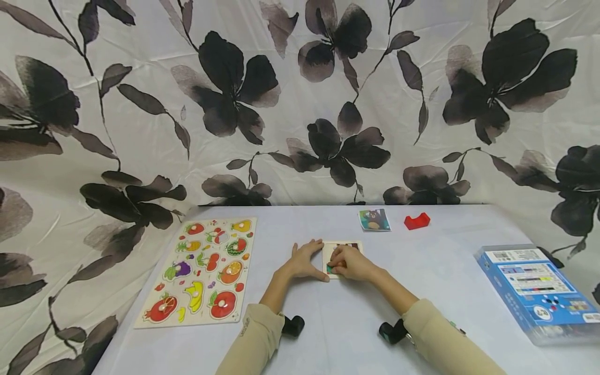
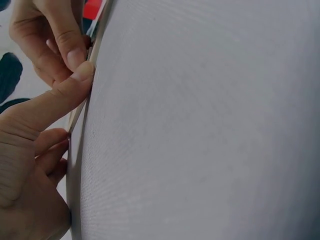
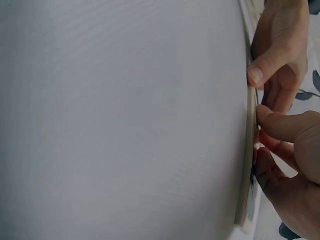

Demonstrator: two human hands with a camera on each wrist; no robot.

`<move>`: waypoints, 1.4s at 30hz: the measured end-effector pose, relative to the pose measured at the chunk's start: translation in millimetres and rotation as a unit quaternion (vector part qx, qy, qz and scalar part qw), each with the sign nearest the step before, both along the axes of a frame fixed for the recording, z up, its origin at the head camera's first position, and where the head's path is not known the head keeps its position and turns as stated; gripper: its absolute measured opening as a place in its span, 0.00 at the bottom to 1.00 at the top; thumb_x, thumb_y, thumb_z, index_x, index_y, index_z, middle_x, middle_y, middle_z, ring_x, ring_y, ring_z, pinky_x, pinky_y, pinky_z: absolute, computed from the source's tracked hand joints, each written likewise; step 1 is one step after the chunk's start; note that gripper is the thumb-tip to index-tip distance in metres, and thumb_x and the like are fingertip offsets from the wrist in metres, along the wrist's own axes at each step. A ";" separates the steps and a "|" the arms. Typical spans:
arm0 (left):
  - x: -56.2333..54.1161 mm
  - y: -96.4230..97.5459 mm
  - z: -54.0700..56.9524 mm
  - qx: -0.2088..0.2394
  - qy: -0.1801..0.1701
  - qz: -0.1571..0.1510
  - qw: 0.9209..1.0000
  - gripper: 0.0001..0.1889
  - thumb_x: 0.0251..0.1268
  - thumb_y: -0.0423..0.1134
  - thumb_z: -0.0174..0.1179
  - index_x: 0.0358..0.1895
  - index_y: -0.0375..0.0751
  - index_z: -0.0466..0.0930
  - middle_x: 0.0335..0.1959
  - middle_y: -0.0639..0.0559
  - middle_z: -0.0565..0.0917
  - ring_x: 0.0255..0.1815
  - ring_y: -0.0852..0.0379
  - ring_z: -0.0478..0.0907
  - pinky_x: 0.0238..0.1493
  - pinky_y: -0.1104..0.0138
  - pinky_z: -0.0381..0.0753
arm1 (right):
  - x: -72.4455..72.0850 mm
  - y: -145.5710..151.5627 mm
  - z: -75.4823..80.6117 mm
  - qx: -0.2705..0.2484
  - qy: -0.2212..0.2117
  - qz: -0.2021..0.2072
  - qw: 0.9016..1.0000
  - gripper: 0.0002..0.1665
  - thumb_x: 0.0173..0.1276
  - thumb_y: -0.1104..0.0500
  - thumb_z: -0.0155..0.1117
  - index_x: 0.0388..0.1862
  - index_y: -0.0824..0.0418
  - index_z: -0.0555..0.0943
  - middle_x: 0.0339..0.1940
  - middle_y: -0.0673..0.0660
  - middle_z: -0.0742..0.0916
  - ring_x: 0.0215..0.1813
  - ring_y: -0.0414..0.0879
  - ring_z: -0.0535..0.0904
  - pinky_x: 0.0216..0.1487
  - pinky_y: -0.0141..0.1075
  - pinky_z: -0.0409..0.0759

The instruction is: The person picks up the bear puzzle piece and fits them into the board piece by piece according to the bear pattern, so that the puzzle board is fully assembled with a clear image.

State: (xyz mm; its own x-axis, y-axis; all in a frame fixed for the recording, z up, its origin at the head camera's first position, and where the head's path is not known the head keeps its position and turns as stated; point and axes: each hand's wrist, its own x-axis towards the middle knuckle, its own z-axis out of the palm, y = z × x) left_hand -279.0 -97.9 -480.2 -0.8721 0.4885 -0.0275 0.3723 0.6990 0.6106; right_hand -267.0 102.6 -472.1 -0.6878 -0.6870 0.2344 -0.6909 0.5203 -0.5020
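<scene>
A small square wooden puzzle board (image 1: pixel 330 249) lies flat at the middle of the table, partly covered by both hands. Spread along its left side, my left hand (image 1: pixel 302 264) holds it, with the thumb at the near edge and fingertips toward the far left corner. In the left wrist view, that thumb (image 2: pixel 70 95) presses the board's edge. My right hand (image 1: pixel 351 263) is over the board, its fingers bent together around a small puzzle piece with a green patch (image 1: pixel 329 270). Most of this piece is hidden by the fingers.
Behind the board lie a picture card (image 1: pixel 375 220) and a red notched piece (image 1: pixel 416 221). A fruit puzzle board (image 1: pixel 199 271) is at the left. At the right, a blue-labelled plastic case (image 1: pixel 539 291) rests on the table. A floral cloth (image 1: pixel 290 104) hangs behind.
</scene>
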 end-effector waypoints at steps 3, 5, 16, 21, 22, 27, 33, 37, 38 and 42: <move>-1.3 0.0 -1.4 -0.004 0.001 0.001 1.000 0.51 0.39 0.51 0.76 0.69 0.35 0.62 0.72 0.44 0.60 0.74 0.45 0.51 0.68 0.40 0.35 | 0.3 0.0 -1.8 -0.005 0.027 0.018 0.999 0.08 0.57 0.66 0.69 0.36 0.69 0.86 0.38 0.58 0.82 0.41 0.48 0.75 0.43 0.37 0.75; -1.8 -0.3 -1.3 -0.001 0.001 0.002 1.000 0.51 0.39 0.50 0.76 0.69 0.34 0.62 0.72 0.44 0.61 0.74 0.45 0.51 0.68 0.39 0.34 | 0.0 -0.1 -2.5 -0.010 0.040 0.020 0.999 0.08 0.57 0.66 0.69 0.35 0.69 0.86 0.38 0.59 0.82 0.41 0.48 0.75 0.44 0.38 0.75; -1.2 -4.7 -2.9 0.025 0.002 -0.007 1.000 0.54 0.36 0.60 0.74 0.68 0.34 0.63 0.71 0.44 0.62 0.74 0.44 0.51 0.68 0.39 0.32 | -3.4 -1.1 -4.8 -0.057 -0.040 -0.029 0.997 0.07 0.54 0.65 0.72 0.31 0.69 0.86 0.37 0.58 0.84 0.42 0.51 0.79 0.47 0.39 0.79; -0.6 -3.1 -2.2 0.007 0.003 0.002 1.000 0.51 0.39 0.51 0.76 0.68 0.33 0.62 0.71 0.42 0.61 0.73 0.43 0.52 0.68 0.39 0.34 | 0.5 -3.7 1.2 -0.001 0.005 0.006 1.000 0.07 0.55 0.68 0.70 0.33 0.71 0.86 0.37 0.59 0.81 0.39 0.48 0.75 0.42 0.36 0.76; -0.3 -2.7 -1.8 0.001 0.005 0.003 1.000 0.50 0.39 0.50 0.76 0.68 0.33 0.62 0.71 0.43 0.61 0.73 0.43 0.52 0.68 0.39 0.35 | 1.9 -4.2 2.8 0.009 0.008 0.007 1.000 0.07 0.55 0.69 0.69 0.33 0.70 0.86 0.37 0.59 0.80 0.39 0.47 0.74 0.44 0.37 0.75; 0.6 -1.8 -1.4 -0.006 0.008 0.006 1.000 0.50 0.40 0.50 0.76 0.69 0.35 0.62 0.72 0.44 0.61 0.74 0.45 0.52 0.68 0.39 0.36 | 6.2 -5.1 7.0 0.035 0.025 -0.006 0.999 0.04 0.54 0.69 0.69 0.31 0.69 0.86 0.35 0.57 0.82 0.39 0.48 0.77 0.46 0.40 0.77; 1.4 -0.8 -1.6 -0.004 0.004 0.006 1.000 0.50 0.40 0.50 0.76 0.69 0.35 0.62 0.72 0.44 0.61 0.74 0.45 0.52 0.68 0.39 0.35 | 14.8 0.7 7.5 0.057 0.036 -0.003 0.998 0.02 0.55 0.69 0.69 0.29 0.68 0.86 0.38 0.60 0.84 0.42 0.52 0.80 0.44 0.38 0.79; 2.8 -0.1 -0.4 -0.004 0.003 0.005 1.000 0.50 0.40 0.50 0.75 0.69 0.35 0.62 0.72 0.44 0.61 0.74 0.44 0.51 0.68 0.39 0.35 | 26.1 2.4 7.6 0.075 0.044 -0.010 0.996 0.03 0.58 0.66 0.67 0.26 0.66 0.85 0.42 0.61 0.82 0.47 0.54 0.76 0.50 0.44 0.77; 2.9 0.0 -0.1 -0.006 0.005 0.004 1.000 0.50 0.39 0.50 0.76 0.69 0.35 0.62 0.72 0.44 0.61 0.74 0.44 0.52 0.68 0.39 0.35 | 28.6 2.4 7.4 0.078 0.045 -0.015 0.996 0.04 0.59 0.65 0.67 0.27 0.66 0.85 0.43 0.61 0.81 0.48 0.54 0.75 0.50 0.44 0.76; 2.4 0.5 0.7 -0.007 0.002 0.006 1.000 0.50 0.39 0.50 0.76 0.69 0.35 0.62 0.72 0.44 0.60 0.74 0.44 0.51 0.69 0.40 0.34 | 35.0 2.1 6.2 0.085 0.053 -0.032 0.994 0.08 0.61 0.63 0.65 0.35 0.69 0.84 0.44 0.61 0.81 0.49 0.54 0.74 0.51 0.44 0.76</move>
